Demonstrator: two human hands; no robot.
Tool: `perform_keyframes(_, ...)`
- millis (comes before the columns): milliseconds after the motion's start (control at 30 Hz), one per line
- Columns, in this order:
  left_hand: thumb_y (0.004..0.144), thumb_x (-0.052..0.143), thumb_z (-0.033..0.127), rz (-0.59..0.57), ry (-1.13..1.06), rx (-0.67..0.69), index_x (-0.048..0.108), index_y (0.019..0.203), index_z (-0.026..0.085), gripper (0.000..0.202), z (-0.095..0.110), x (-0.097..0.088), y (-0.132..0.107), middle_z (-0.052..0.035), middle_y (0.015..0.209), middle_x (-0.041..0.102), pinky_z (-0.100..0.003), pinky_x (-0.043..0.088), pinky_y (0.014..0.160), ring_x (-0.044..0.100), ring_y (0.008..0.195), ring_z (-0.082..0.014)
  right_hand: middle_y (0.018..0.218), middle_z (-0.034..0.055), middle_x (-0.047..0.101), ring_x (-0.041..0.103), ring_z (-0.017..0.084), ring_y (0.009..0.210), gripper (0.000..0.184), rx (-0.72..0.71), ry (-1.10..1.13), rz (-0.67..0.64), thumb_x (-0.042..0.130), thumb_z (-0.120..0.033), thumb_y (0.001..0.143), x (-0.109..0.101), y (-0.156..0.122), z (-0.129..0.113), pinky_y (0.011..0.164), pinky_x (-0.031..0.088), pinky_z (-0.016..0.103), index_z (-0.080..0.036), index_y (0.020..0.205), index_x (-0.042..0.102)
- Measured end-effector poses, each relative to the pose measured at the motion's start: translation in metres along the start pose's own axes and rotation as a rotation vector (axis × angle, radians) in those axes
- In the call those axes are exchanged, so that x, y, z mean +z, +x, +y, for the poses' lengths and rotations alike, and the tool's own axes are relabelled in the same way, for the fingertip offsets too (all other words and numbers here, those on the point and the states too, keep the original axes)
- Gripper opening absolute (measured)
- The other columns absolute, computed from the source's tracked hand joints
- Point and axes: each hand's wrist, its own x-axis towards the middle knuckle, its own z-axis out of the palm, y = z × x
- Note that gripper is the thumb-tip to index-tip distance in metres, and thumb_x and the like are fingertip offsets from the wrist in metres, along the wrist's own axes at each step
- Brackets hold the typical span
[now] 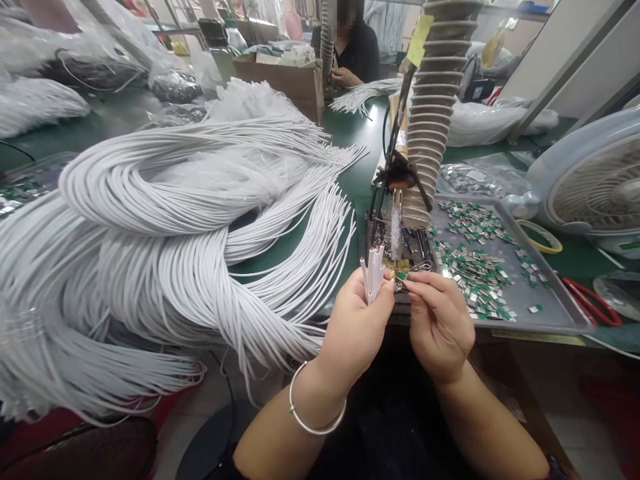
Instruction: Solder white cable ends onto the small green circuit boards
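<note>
— Where is the left hand (357,327)?
— At the near edge of the table (357,177). It is closed round a few wires (373,272), and their ends stand upright above the fist. A bangle (315,417) sits on that wrist.
— And the right hand (439,323)?
— Just beside the left, almost touching it. Its thumb and forefinger pinch a small green chip (401,275), held close to the wire ends and right in front of the iron (396,230).
— How does the iron stand?
— Upright in a dark stand, just beyond the two hands. A ribbed hose (434,100) rises behind it.
— What lies to the right?
— A grey tray (555,313) strewn with more green chips (475,267). Past it are a yellow tape roll (540,235), red scissors (593,303) and a white fan (597,190).
— To the left?
— A big looped bundle (175,227) of white wires covers the green table and hangs over its edge.
— Is anyone else there?
— One person (356,50) in black sits at the far end, hands on another bunch of wires, beside a box (287,83).
</note>
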Motion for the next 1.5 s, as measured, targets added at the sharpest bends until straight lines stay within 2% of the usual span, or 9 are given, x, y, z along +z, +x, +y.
perform_keyframes(300, 0.081, 0.061, 0.026, 0.021, 0.024, 0.006, 0.06, 0.09, 0.016, 0.013, -0.002, 0.0, 0.0, 0.0034, 0.069, 0.051, -0.021, 0.038, 0.059, 0.042, 0.057, -0.0071, 0.096, 0.0073, 0.065, 0.064, 0.018, 0.09, 0.028, 0.009, 0.021, -0.017, 0.054, -0.004, 0.083, -0.001, -0.002, 0.0, 0.076, 0.055, 0.035, -0.022, 0.101, 0.063)
perform_keyframes(400, 0.082, 0.06, 0.026, 0.015, 0.078, 0.008, 0.059, 0.092, 0.016, 0.014, -0.003, -0.002, 0.0, 0.0016, 0.075, 0.054, -0.022, 0.041, 0.065, 0.048, 0.064, -0.0089, 0.096, 0.0075, 0.066, 0.064, 0.019, 0.091, 0.028, 0.027, 0.042, -0.031, 0.052, -0.004, 0.083, -0.002, -0.006, 0.002, 0.076, 0.055, 0.035, -0.021, 0.103, 0.063)
perform_keyframes(567, 0.081, 0.058, 0.024, -0.047, 0.206, 0.031, 0.058, 0.084, 0.015, 0.009, -0.005, -0.008, -0.002, -0.0016, 0.083, 0.057, -0.027, 0.042, 0.076, 0.053, 0.078, -0.0132, 0.094, 0.0055, 0.065, 0.063, 0.016, 0.084, 0.034, 0.089, 0.056, -0.06, 0.045, -0.003, 0.086, -0.006, -0.012, 0.005, 0.073, 0.054, 0.032, -0.022, 0.111, 0.059)
perform_keyframes(767, 0.083, 0.055, 0.026, -0.103, 0.375, 0.091, 0.057, 0.08, 0.016, 0.011, -0.007, -0.015, -0.003, -0.0036, 0.087, 0.06, -0.029, 0.042, 0.08, 0.055, 0.083, -0.0161, 0.083, 0.0031, 0.06, 0.059, 0.014, 0.075, 0.02, 0.11, 0.036, -0.211, 0.051, -0.007, 0.086, -0.011, -0.01, 0.004, 0.066, 0.052, 0.028, -0.02, 0.098, 0.058)
perform_keyframes(867, 0.084, 0.054, 0.027, -0.131, 0.423, 0.1, 0.058, 0.081, 0.016, 0.012, -0.005, -0.017, -0.004, -0.0042, 0.087, 0.061, -0.03, 0.042, 0.08, 0.056, 0.085, -0.0173, 0.08, 0.0019, 0.057, 0.058, 0.014, 0.074, 0.016, 0.104, 0.028, -0.213, 0.051, -0.007, 0.085, -0.01, -0.01, 0.005, 0.064, 0.051, 0.028, -0.021, 0.092, 0.056)
perform_keyframes(1133, 0.084, 0.054, 0.028, -0.174, 0.433, 0.037, 0.056, 0.078, 0.016, 0.013, 0.001, -0.015, -0.005, -0.0044, 0.084, 0.06, -0.033, 0.043, 0.081, 0.057, 0.084, -0.0191, 0.096, 0.0085, 0.064, 0.063, 0.018, 0.092, 0.028, 0.047, 0.031, -0.203, 0.042, -0.008, 0.088, -0.009, -0.014, 0.004, 0.077, 0.055, 0.036, -0.019, 0.109, 0.055)
perform_keyframes(1267, 0.082, 0.055, 0.024, -0.139, 0.384, 0.031, 0.053, 0.077, 0.017, 0.009, 0.004, -0.012, -0.004, -0.0036, 0.085, 0.058, -0.033, 0.043, 0.082, 0.057, 0.085, -0.0186, 0.096, 0.0083, 0.068, 0.068, 0.017, 0.085, 0.033, 0.151, 0.037, -0.108, 0.042, -0.011, 0.089, -0.006, -0.021, 0.002, 0.075, 0.057, 0.033, -0.017, 0.121, 0.047)
perform_keyframes(1367, 0.081, 0.055, 0.022, -0.123, 0.358, 0.031, 0.052, 0.076, 0.017, 0.008, 0.005, -0.01, -0.004, -0.0034, 0.085, 0.058, -0.032, 0.044, 0.081, 0.057, 0.083, -0.0178, 0.088, 0.0046, 0.071, 0.07, 0.016, 0.08, 0.025, 0.222, 0.02, -0.009, 0.045, -0.012, 0.089, -0.003, -0.024, 0.002, 0.074, 0.057, 0.03, -0.018, 0.113, 0.052)
perform_keyframes(1500, 0.08, 0.055, 0.021, -0.101, 0.347, 0.035, 0.052, 0.075, 0.017, 0.007, 0.007, -0.007, -0.003, -0.0033, 0.085, 0.058, -0.031, 0.044, 0.079, 0.057, 0.081, -0.0164, 0.086, 0.0022, 0.071, 0.071, 0.014, 0.077, 0.02, 0.245, 0.125, 0.089, 0.048, -0.009, 0.088, 0.001, -0.022, 0.002, 0.071, 0.058, 0.027, -0.02, 0.101, 0.057)
